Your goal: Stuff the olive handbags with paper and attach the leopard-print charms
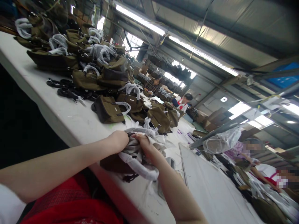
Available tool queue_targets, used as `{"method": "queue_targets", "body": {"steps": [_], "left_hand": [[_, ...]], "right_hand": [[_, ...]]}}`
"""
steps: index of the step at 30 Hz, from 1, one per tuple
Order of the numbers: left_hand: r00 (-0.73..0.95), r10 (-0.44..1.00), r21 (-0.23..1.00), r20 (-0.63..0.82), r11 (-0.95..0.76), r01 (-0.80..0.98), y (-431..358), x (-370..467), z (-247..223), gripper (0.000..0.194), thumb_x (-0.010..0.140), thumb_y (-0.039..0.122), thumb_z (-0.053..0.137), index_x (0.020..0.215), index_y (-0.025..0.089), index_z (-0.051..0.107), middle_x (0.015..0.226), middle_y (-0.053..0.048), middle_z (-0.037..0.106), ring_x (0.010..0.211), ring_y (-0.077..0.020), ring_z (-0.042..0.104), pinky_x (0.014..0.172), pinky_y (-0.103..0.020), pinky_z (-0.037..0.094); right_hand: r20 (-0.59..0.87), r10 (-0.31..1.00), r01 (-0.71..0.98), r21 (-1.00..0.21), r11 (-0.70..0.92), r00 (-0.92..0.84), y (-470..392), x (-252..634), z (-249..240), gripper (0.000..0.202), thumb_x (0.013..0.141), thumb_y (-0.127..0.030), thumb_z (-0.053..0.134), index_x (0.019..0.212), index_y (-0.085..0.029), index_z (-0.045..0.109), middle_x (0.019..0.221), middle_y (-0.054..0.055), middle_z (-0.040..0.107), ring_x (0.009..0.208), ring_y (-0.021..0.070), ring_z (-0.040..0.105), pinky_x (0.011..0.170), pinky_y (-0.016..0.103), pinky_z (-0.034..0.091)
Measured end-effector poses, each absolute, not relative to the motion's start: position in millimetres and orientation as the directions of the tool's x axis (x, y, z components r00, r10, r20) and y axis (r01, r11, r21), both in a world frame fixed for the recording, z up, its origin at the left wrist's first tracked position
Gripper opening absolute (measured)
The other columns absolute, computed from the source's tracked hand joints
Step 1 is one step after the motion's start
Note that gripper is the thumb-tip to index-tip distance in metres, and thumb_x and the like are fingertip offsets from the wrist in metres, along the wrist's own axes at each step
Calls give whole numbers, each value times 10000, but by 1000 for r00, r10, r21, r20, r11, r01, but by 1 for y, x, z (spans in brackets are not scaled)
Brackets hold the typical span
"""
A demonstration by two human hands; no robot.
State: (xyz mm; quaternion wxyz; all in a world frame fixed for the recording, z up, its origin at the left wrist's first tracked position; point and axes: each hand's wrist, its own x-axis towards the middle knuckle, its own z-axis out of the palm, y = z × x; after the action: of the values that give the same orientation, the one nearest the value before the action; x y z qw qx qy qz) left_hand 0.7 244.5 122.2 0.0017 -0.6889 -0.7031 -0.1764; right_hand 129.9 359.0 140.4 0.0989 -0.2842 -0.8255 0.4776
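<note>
A dark olive handbag (114, 163) lies on the white table in front of me, its handle (140, 166) wrapped in white protective material. My left hand (120, 141) is closed at the bag's top opening, its fingers curled over the edge and partly hidden. Across the opening, my right hand (143, 143) grips the other side of the edge, fingers bent inward. Pale lining or packing shows between the two hands. Just beyond them stands another olive handbag (108, 109) with a wrapped handle.
A large pile of olive handbags (93, 65) covers the table's far left. Black straps (67, 90) lie near the edge of the white table (58, 109). A pale board (210, 186) lies at right, below a hanging clear plastic bag (221, 141). Several people work farther off.
</note>
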Motion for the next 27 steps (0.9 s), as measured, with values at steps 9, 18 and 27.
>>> {"method": "queue_targets", "body": {"steps": [9, 18, 27], "left_hand": [[-46, 926, 383, 376, -110, 917, 238, -31, 119, 167, 780, 256, 612, 860, 222, 755, 889, -90, 749, 875, -266, 695, 822, -354, 533], [-568, 751, 873, 338, -25, 486, 191, -37, 21, 535, 893, 582, 464, 1104, 132, 662, 1069, -127, 734, 1002, -289, 683, 904, -412, 556], [-596, 774, 926, 215, 32, 376, 192, -9, 19, 512, 899, 621, 454, 855, 180, 709, 881, -90, 762, 868, -295, 704, 777, -362, 549]], "right_hand": [[136, 244, 162, -439, 883, -960, 329, 163, 148, 324, 858, -202, 634, 1178, -224, 679, 1254, 73, 663, 1215, 234, 570, 1094, 385, 408], [-132, 1, 70, -519, 852, -991, 352, 142, 144, 433, 972, -227, 497, 1388, -113, 538, 1482, 138, 502, 1416, 219, 412, 1199, 359, 283], [-269, -95, 38, -451, 892, -959, 344, 96, 108, 239, 782, -72, 637, 984, -165, 725, 1152, 89, 718, 1186, 266, 615, 1075, 377, 427]]}}
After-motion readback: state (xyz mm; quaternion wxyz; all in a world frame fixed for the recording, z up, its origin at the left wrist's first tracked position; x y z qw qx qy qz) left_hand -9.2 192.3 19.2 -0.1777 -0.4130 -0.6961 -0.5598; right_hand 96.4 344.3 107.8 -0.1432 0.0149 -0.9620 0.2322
